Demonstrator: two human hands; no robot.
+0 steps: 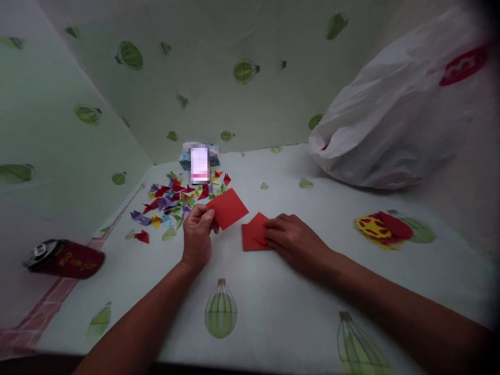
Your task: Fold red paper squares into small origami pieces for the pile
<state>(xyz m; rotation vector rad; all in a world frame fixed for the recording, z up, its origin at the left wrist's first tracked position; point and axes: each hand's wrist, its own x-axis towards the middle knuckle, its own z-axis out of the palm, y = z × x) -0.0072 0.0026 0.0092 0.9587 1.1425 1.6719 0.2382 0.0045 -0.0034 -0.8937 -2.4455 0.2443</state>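
At the frame's centre the left hand (200,229) pinches a red paper square (229,209) by its left corner, and just to its lower right lies a red paper stack (251,238), nearer the right hand (291,237), whose fingertips touch it, grip unclear.

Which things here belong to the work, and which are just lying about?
In the work:
red paper square in the left hand
red paper sheets at the right hand
probably the folded-paper pieces

Apparently lying about:
red drink can
lit phone
tissue box
white plastic bag
yellow-and-red cutouts
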